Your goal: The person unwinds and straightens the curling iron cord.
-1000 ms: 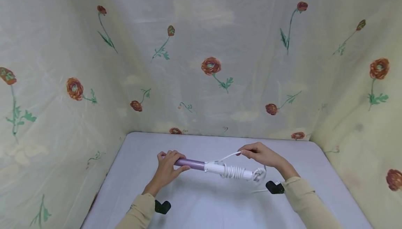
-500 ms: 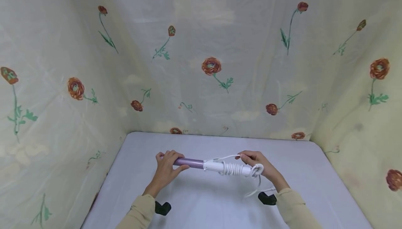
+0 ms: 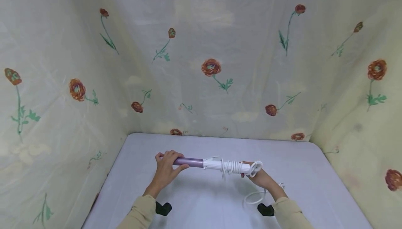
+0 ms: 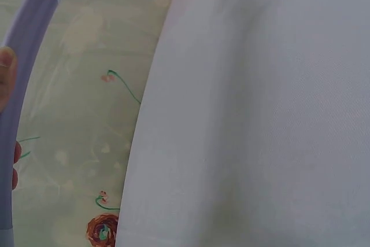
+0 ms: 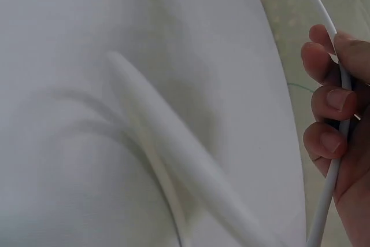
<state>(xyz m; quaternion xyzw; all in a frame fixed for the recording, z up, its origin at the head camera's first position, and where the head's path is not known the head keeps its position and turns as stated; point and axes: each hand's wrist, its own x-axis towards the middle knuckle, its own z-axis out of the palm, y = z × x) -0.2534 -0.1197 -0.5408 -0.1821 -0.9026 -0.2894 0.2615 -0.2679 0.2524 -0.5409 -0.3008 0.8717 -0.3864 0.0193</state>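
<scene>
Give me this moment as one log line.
left hand: grips curling iron barrel | right hand: holds white cord | cord: partly wound on handle

A pale lavender-grey tabletop with rounded far corners fills the lower middle. Cream cloth printed with red flowers on green stems hangs as a backdrop behind it and on both sides (creased, slightly sheer). Light is soft and even, leaving faint shadows on the surface.
</scene>
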